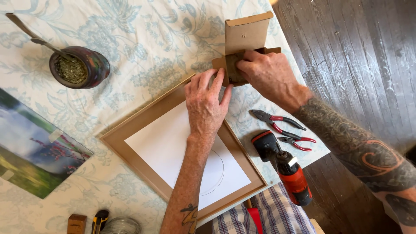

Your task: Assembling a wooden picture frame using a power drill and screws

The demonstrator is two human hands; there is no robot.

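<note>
A light wooden picture frame (130, 128) with a white sheet inside lies flat on the flowered tablecloth. A folded cardboard corner protector (247, 37) sits over the frame's far corner. My left hand (206, 104) lies flat on that corner of the frame, fingers touching the cardboard. My right hand (266, 73) grips the cardboard's lower part from the right.
A round cup (80, 67) of green leaves with a metal straw stands at the left. A landscape print (32, 145) lies at the left edge. Two red-handled pliers (281, 128) and a red-and-black cordless drill (286, 167) lie by the table's right edge. A utility knife (99, 222) and wire coil (120, 226) sit at the bottom.
</note>
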